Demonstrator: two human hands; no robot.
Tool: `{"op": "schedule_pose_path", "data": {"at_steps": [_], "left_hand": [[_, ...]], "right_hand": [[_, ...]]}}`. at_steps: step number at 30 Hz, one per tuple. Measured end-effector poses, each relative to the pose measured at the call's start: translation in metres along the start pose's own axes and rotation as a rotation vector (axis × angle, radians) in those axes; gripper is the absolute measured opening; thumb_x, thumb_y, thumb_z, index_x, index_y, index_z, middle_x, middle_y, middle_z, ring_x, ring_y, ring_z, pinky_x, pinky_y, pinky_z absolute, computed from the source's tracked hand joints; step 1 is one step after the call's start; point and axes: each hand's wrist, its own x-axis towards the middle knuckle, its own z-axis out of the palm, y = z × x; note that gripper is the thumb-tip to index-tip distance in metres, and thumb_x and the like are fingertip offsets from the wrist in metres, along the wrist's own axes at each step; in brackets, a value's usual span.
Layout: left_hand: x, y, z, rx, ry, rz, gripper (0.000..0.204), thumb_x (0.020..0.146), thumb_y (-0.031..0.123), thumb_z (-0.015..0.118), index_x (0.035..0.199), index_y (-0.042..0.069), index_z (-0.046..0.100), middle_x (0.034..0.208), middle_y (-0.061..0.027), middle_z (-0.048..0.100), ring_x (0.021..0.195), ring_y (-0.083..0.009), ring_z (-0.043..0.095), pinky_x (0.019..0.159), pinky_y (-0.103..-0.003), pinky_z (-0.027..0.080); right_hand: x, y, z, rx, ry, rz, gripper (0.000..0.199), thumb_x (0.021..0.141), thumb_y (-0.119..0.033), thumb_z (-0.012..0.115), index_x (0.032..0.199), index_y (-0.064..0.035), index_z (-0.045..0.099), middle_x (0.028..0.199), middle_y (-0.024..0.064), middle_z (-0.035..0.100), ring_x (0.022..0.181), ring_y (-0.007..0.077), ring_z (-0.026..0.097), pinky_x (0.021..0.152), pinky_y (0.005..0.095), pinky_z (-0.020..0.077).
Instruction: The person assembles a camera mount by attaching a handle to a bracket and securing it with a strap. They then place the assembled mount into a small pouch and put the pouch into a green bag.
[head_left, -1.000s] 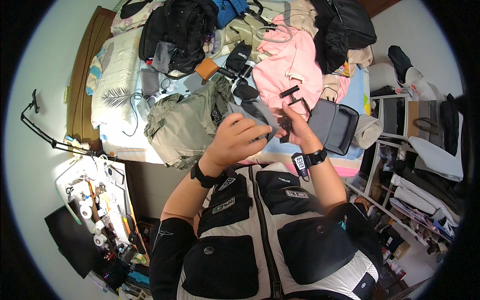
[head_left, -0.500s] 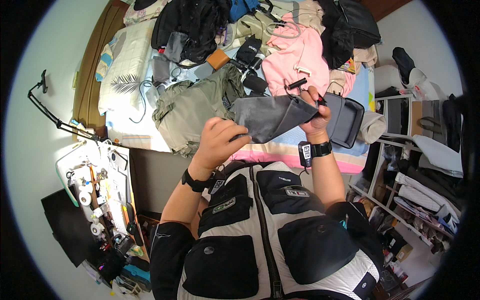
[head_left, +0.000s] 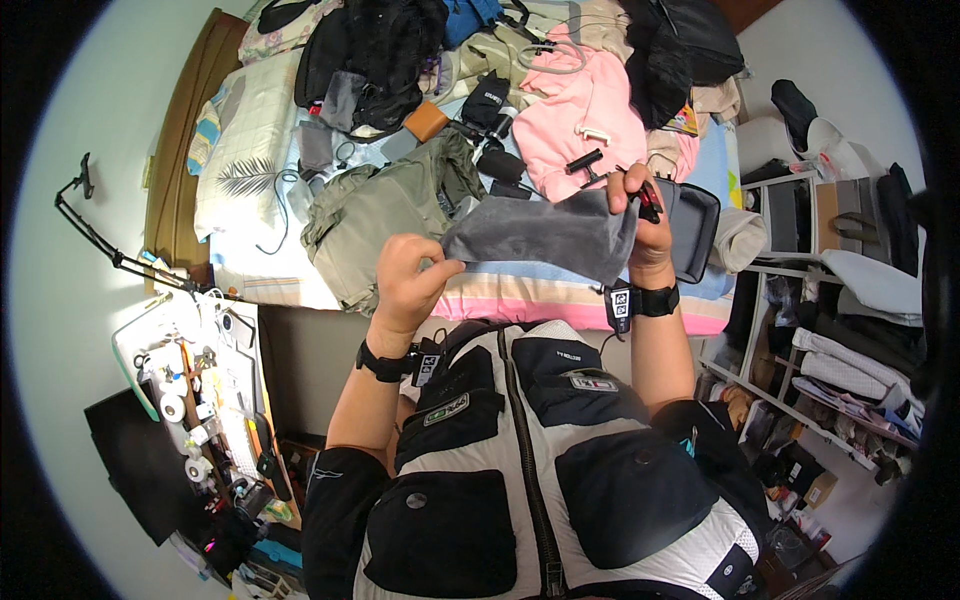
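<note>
A soft grey fabric pouch [head_left: 545, 232] is stretched between my hands above the bed's near edge. My left hand [head_left: 405, 282] pinches its left corner, with the fingers curled in. Its right end is gripped by my right hand [head_left: 650, 235], thumb and fingers closed at the top edge. A small black-and-red object [head_left: 650, 203] shows against the fingers of that hand; its kind is unclear. Just behind the pouch lie a black T-shaped item [head_left: 584, 162] and an olive-green jacket [head_left: 370, 215]. What the pouch contains, if anything, is hidden.
An open dark grey zip case [head_left: 697, 235] lies right of my right hand. Beyond are a pink garment [head_left: 580, 120], an orange-brown box [head_left: 426, 121] and black bags [head_left: 690, 50]. A cluttered desk [head_left: 235, 400] stands at left, shelves of folded clothes [head_left: 850, 350] at right.
My left hand has moved left and slightly down, drawing the pouch out longer and flatter. More of the black-and-red object shows at my right hand.
</note>
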Motion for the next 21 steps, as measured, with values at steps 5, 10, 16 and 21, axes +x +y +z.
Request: {"op": "schedule_pose_path", "data": {"at_steps": [5,10,16,21], "left_hand": [[0.001,0.001,0.018,-0.388,0.19,-0.309,0.021,0.072,-0.005,0.072,0.088,0.005,0.062,0.088,-0.0054,0.055,0.082,-0.0214,0.056,0.074,-0.031,0.046],[0.004,-0.005,0.028,-0.914,0.223,-0.74,0.011,0.09,-0.002,0.065,0.096,-0.001,0.056,0.098,-0.003,0.053,0.086,-0.0109,0.052,0.081,-0.023,0.043],[0.005,-0.026,0.051,-1.144,-0.142,-0.969,0.045,0.086,0.01,0.073,0.124,0.003,0.05,0.13,-0.0107,0.055,0.124,-0.0228,0.052,0.102,-0.035,0.042],[-0.011,-0.032,0.093,-0.816,-0.525,-0.728,0.099,0.069,0.018,0.088,0.148,0.009,0.03,0.145,-0.0119,0.042,0.135,-0.0258,0.04,0.107,-0.045,0.036]], "right_hand": [[-0.003,-0.006,0.01,-0.136,0.197,0.038,0.032,0.08,0.001,0.067,0.107,-0.0044,0.05,0.097,0.01,0.057,0.083,0.0157,0.057,0.075,0.0253,0.0485],[0.002,-0.004,0.008,-0.163,0.416,0.131,0.02,0.083,0.001,0.066,0.098,-0.0045,0.053,0.088,0.0049,0.059,0.075,0.0121,0.057,0.072,0.0255,0.0481],[0.003,0.008,0.001,-0.093,0.611,0.344,0.009,0.088,-0.009,0.065,0.084,-0.0077,0.057,0.079,0.0009,0.062,0.067,0.0124,0.061,0.066,0.0282,0.0536],[0.0,0.019,0.006,0.19,0.665,0.449,0.023,0.091,-0.011,0.062,0.108,0.0034,0.065,0.103,0.0138,0.071,0.09,0.0238,0.07,0.083,0.036,0.0569]]}}
